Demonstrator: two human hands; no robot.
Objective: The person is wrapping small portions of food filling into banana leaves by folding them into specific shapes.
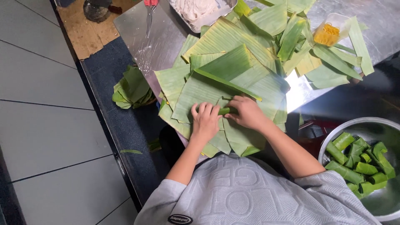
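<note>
Two hands work close together at the near edge of a metal table (137,29). Between them lies one small green leaf roll (227,111), set on top of a heap of banana leaf sheets (225,75). The left hand (205,121) rests flat on the leaves with its fingers spread and slightly curled, its fingertips touching the near end of the roll. The right hand (248,111) is cupped over the other end, its fingers bent down around it, so most of the roll is hidden.

Under and beyond both hands the leaf sheets overlap in a loose pile too layered to count; one folded sheet with a long straight edge lies just above the hands. Further out past the right hand, narrower leaf strips (325,54) fan across the table around one small clear plastic tub (333,29) holding something yellow. Straight ahead, beyond the pile, one metal tray (216,16) holds a white mass.

Low to the right of the right arm, one large steel bowl (333,133) holds finished green leaf parcels (360,164), roughly a dozen showing. To the left of the left hand, off the table edge, one small heap of leaf scraps (131,87) lies lower down.
</note>
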